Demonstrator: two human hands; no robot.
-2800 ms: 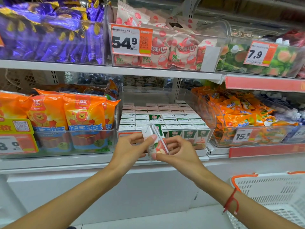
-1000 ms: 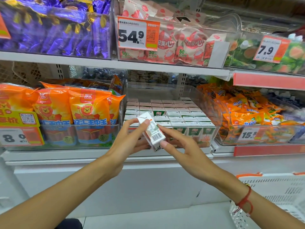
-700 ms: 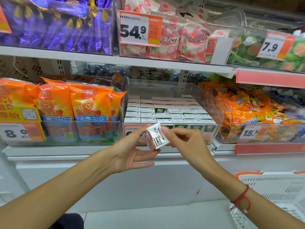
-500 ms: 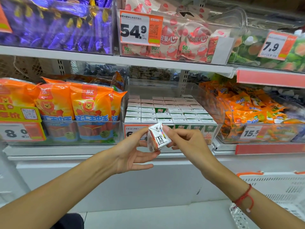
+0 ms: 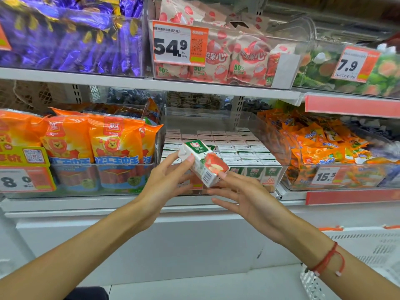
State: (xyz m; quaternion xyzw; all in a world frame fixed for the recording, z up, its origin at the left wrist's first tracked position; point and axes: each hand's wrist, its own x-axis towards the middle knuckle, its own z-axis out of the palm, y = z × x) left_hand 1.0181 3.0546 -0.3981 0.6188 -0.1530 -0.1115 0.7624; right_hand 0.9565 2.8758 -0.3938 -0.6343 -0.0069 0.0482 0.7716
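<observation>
One small juice carton [image 5: 203, 163], white with a green top band and a red apple printed on its face, was held tilted in the air between two hands, its green end up and to the left. Its upper end was pinched by the left hand [image 5: 164, 182] between thumb and fingertip. The right hand [image 5: 249, 200] was spread beneath it with fingers nearly straight, one fingertip [image 5: 223, 175] set against the lower end.

Directly behind the carton, a clear bin [image 5: 279, 152] on the lower shelf [image 5: 86, 202] was packed with matching cartons [image 5: 238, 146] in several rows. Three front faces could be counted to the right of the hands. The rest were seen only from above or were hidden, so no total could be given.

To the left of that bin, at least four orange bags [image 5: 112, 139] were stood upright, and a lion could be seen on three of them. To the right, a second clear bin was heaped with small orange packets [image 5: 324, 148], too many to count.

On the upper shelf [image 5: 151, 83], three bins were seen: purple-wrapped sweets [image 5: 71, 40], pink-and-white packs [image 5: 249, 59] and green packs [image 5: 385, 79]. Three price tags were read in full: 54.9 [image 5: 171, 46], 7.9 [image 5: 348, 66] and 15.5 [image 5: 325, 176].

One red cord [image 5: 326, 258] was worn on the right wrist, and one white basket [image 5: 368, 245] was seen at the lower right.
</observation>
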